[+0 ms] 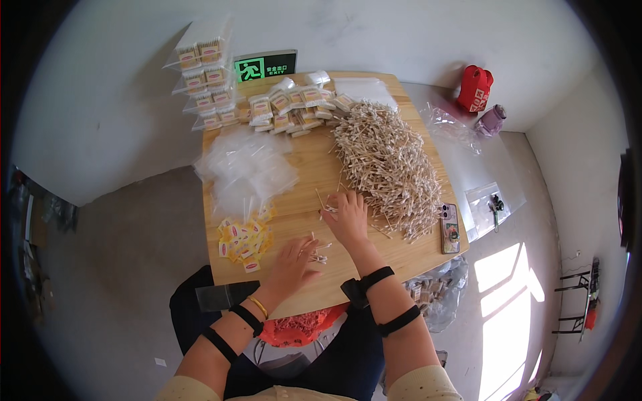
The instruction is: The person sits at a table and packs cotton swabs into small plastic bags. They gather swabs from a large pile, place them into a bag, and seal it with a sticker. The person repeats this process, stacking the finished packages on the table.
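A large loose heap of cotton swabs (388,167) covers the right side of the wooden table (314,167). Close to the table's front edge, my left hand (291,267) is closed around a small bunch of cotton swabs (322,253), whose white tips stick out past the fingers. My right hand (348,217) is at the near left border of the heap, fingers bent together over a few swabs (329,208). Small yellow-and-white paper labels (244,240) lie scattered to the left of my left hand.
Clear plastic bags (247,164) are piled on the left. Packed swab packets (294,107) lie at the back, beside a tall stack of bagged packets (210,80). A phone (451,228) rests at the right edge. A plastic bag of brownish packets (435,291) sits below the table.
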{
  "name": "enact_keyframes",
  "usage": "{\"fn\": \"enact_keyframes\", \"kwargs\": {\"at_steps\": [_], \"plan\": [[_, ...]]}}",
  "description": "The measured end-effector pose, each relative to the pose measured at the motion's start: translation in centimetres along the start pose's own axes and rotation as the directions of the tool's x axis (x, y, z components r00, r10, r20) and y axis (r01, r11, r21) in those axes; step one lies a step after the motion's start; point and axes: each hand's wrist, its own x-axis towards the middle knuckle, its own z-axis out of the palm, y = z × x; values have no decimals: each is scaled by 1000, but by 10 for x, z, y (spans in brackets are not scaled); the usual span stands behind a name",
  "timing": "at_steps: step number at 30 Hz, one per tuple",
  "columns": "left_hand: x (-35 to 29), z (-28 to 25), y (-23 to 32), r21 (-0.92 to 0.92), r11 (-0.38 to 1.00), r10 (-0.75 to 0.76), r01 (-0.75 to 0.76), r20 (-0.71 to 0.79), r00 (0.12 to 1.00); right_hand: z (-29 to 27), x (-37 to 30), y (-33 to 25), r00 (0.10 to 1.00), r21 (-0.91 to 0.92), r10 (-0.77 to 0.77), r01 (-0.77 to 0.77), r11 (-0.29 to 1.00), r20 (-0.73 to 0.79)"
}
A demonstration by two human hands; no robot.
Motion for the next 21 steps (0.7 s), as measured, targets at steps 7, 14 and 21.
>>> {"fn": "enact_keyframes", "kwargs": {"at_steps": [7, 14, 21], "plan": [[-9, 1, -7, 53, 995, -86, 86, 5, 996, 20, -5, 1, 994, -5, 104, -104, 995, 35], [8, -10, -9, 175, 977, -151, 125, 145, 978, 3, -41, -14, 950, 308, -251, 186, 933, 188], [17, -11, -17, 192, 981, -74, 35, 199, 977, -99, -102, 40, 994, 142, -23, 8, 990, 107]]}}
